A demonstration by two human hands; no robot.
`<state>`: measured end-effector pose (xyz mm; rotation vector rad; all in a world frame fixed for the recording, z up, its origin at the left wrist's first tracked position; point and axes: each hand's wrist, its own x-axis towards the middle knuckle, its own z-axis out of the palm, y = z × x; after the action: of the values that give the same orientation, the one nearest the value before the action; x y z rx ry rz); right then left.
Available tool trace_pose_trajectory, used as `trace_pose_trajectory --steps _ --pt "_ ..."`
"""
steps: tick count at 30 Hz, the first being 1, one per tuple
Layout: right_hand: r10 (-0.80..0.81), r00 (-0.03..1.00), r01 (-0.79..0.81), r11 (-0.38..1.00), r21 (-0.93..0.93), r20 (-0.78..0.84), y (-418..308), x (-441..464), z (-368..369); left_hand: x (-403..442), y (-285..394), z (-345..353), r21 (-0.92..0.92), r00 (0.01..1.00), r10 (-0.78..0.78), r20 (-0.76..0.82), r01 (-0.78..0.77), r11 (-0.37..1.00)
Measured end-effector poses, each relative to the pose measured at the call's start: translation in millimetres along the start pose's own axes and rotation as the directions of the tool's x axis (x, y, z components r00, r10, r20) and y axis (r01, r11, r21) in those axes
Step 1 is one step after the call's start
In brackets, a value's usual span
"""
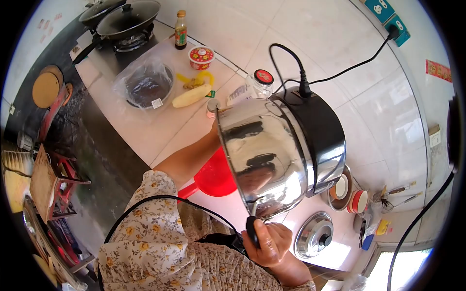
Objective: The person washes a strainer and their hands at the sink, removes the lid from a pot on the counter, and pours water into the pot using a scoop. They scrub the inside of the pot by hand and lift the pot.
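Note:
A shiny steel electric pot (269, 150) with a black base (320, 140) is tipped onto its side, its mouth facing left. My right hand (271, 242) is closed around the black handle (252, 232) near the rim. My left forearm (194, 153) reaches behind the pot, which hides that hand and its fingers. Partly covered by the pot's rim, a red plastic vessel (216, 177) with a handle sits beside my left forearm. A black power cord (303, 77) is plugged into the pot's base.
A plastic-covered bowl (148, 87), peeled pale vegetable (191, 96), yellow peeler (206, 76), sauce bottle (180, 31), red floral jar (201, 57) and red-lidded glass jar (262, 80) stand around the pot. A steel lid (314, 235) lies right. The cord runs to a wall socket (398, 30).

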<state>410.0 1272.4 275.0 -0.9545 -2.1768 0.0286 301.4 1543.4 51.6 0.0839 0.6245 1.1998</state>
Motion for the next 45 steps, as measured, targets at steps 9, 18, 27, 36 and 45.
trace_pose_trajectory --steps 9,18,27,36,45 --pt "-0.047 0.998 0.046 0.998 0.047 0.033 -4.4 -6.8 -8.0 -36.3 4.2 36.7 -0.095 0.997 0.069 0.025 -0.066 0.993" --pt "0.762 0.443 -0.638 0.638 0.43 -0.473 40.5 -43.9 -72.3 -54.1 46.4 51.3 0.518 0.983 -0.087 0.162 -0.01 0.855" --pt "0.922 0.091 -0.565 0.359 0.743 -0.376 134.9 -155.3 -119.7 -83.7 -11.0 109.0 0.741 0.929 -0.349 0.126 0.146 0.655" --pt "0.977 0.019 -0.579 0.184 0.794 -0.212 198.1 -219.4 -129.3 -90.6 -51.4 128.9 0.78 0.901 -0.42 0.113 0.181 0.599" --pt "0.991 0.074 -0.604 0.133 0.785 -0.111 243.3 -229.7 -132.5 -89.1 -56.8 120.1 0.755 0.886 -0.418 0.2 0.132 0.642"
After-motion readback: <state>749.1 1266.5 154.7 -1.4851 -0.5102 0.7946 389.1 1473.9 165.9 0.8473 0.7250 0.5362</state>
